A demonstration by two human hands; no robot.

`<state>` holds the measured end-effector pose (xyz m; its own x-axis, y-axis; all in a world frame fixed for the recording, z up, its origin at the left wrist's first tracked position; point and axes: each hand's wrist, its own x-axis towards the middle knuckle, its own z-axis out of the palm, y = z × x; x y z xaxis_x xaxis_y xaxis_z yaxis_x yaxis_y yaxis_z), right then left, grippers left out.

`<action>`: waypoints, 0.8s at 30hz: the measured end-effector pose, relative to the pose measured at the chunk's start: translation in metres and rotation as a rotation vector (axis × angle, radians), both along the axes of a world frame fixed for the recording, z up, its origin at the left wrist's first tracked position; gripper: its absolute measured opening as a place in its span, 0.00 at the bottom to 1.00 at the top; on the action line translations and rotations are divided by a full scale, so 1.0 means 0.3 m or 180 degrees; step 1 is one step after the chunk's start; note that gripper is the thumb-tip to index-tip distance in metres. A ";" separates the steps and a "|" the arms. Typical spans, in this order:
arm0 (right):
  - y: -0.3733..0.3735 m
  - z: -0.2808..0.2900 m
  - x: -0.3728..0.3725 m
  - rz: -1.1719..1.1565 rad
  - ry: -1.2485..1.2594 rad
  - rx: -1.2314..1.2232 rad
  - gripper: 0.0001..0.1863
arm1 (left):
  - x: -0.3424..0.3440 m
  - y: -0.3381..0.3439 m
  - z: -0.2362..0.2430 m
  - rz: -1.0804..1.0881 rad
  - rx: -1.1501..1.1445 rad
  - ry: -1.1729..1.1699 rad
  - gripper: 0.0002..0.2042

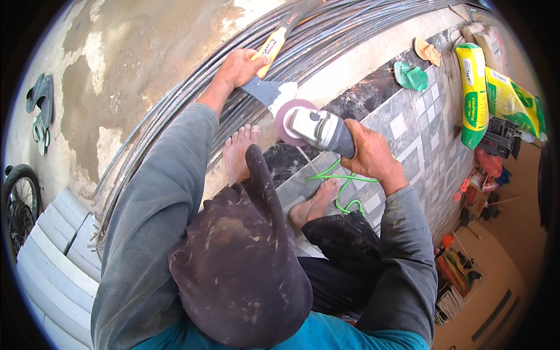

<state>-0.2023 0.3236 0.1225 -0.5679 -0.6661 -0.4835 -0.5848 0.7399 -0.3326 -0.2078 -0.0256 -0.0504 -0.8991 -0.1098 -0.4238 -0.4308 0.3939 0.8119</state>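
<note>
Rods [350, 29] behind yellow-handled tool [272, 49], green cord [350, 177] near grinder [326, 129]

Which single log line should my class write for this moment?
left hand: grips yellow-handled tool | right hand: grips angle grinder | disc: beside tool's bright edge, contact unclear

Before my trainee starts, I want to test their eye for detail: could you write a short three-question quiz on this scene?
1. What power tool is in the right hand?
2. True or false: the left hand grips a yellow-handled tool.
3. The cord near the feet is: A) red, B) green, C) black.

Key: 1. An angle grinder; 2. True; 3. B.
</note>
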 end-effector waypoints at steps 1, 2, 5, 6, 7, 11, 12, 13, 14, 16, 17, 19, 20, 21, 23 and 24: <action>-0.002 -0.001 -0.021 -0.0180 0.0013 0.0027 0.37 | -0.009 -0.005 0.006 -0.0021 0.0003 0.0001 0.27; -0.009 0.005 -0.042 -0.0359 0.0028 0.0054 0.37 | -0.009 -0.002 0.022 -0.0024 0.0044 0.0020 0.27; -0.007 0.006 -0.058 -0.0318 0.0026 0.0005 0.36 | 0.002 0.005 0.008 0.0026 0.0120 -0.0091 0.27; -0.009 0.010 -0.042 -0.0158 -0.0006 -0.0018 0.37 | -0.002 0.000 0.004 0.0006 0.0042 -0.0065 0.27; -0.012 0.012 -0.021 -0.0010 -0.0046 -0.0034 0.37 | 0.000 0.002 0.002 0.0013 0.0024 -0.0050 0.26; -0.006 -0.013 -0.049 -0.0102 -0.0051 -0.0061 0.37 | 0.001 0.004 0.008 0.0026 0.0108 -0.0056 0.26; -0.002 -0.017 -0.064 -0.0352 -0.0029 -0.0170 0.36 | 0.002 0.004 0.013 0.0027 0.0168 -0.0073 0.26; 0.003 -0.015 -0.072 -0.0359 0.0014 -0.0131 0.36 | 0.000 0.003 0.006 0.0015 0.0121 -0.0036 0.26; 0.006 -0.014 -0.078 -0.0366 0.0058 -0.0091 0.36 | 0.004 0.006 -0.003 0.0004 0.0074 0.0002 0.25; 0.004 -0.004 -0.068 -0.0119 0.0057 -0.0083 0.38 | 0.006 0.004 -0.010 0.0009 0.0025 0.0024 0.25; 0.001 -0.001 -0.053 -0.0061 -0.0001 -0.0071 0.37 | 0.007 0.006 -0.010 0.0034 0.0019 0.0056 0.25; 0.001 -0.005 -0.019 0.0031 -0.0131 -0.0046 0.36 | 0.015 0.012 -0.005 0.0062 0.0010 0.0106 0.25; 0.009 -0.021 -0.030 -0.0001 -0.0118 -0.0206 0.36 | 0.013 0.009 0.000 0.0008 -0.0010 0.0080 0.26; 0.013 -0.027 -0.049 -0.0134 -0.0090 -0.0148 0.36 | 0.004 0.003 0.006 -0.0046 -0.0030 0.0053 0.26; 0.014 -0.018 -0.095 -0.0396 -0.0004 -0.0026 0.37 | 0.000 0.001 0.018 -0.0095 -0.0021 0.0020 0.28; 0.012 -0.018 -0.101 -0.0432 0.0035 -0.0052 0.37 | 0.007 0.003 0.024 -0.0091 0.0006 0.0000 0.28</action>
